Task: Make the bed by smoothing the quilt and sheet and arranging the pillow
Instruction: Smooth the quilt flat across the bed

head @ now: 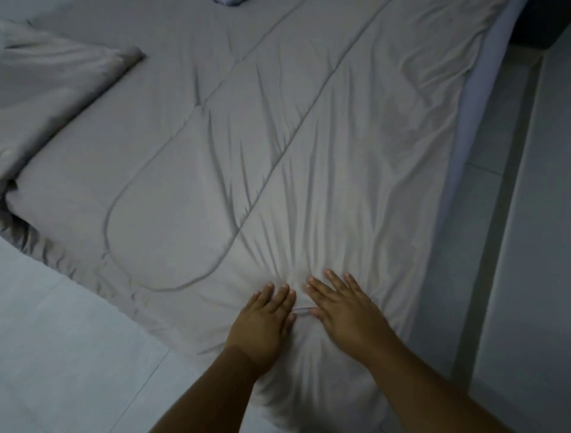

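A dark blue-grey thing (228,2) at the far edge is cut off too short to name, the bunched grey fabric (46,92) at far left (pillow or folded quilt, unclear) runs past the frame, and a dark block (543,21) at far right is cropped.

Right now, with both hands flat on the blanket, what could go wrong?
Two things, maybe. The left hand and right hand press close together on the quilt, and creases fan out from them; pushing forward could bunch them deeper. Also, the folded-over part at the left could stay lumpy if missed.
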